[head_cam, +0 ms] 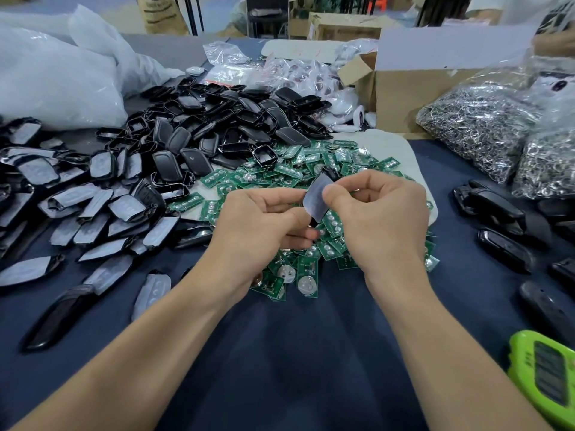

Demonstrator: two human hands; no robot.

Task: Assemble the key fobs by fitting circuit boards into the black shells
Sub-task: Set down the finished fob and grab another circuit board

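In the head view, both hands meet at the centre of the frame above the heap of green circuit boards (280, 181). The left hand (264, 219) has its fingers curled round a black shell (312, 223), of which only a dark sliver shows below the thumb. The right hand (379, 219) pinches a grey sheet (317, 197) between thumb and forefinger. Each grip is thus clamped on its own thing, and the two things seem to touch. The sheet's long axis stands near upright, leaning a little toward the upper right of the frame.

The coming step probably calls for a board, and the boards lie directly beneath and just beyond the hands. The right hand's fingers hang nearer to them, so it seems the likelier one to pick.

Loose black shells (224, 126) are heaped in the upper middle, with sheet-covered shells (93, 206) at the left. No brand or label can be read — print on the cardboard box (345, 29) at the top is blurred.
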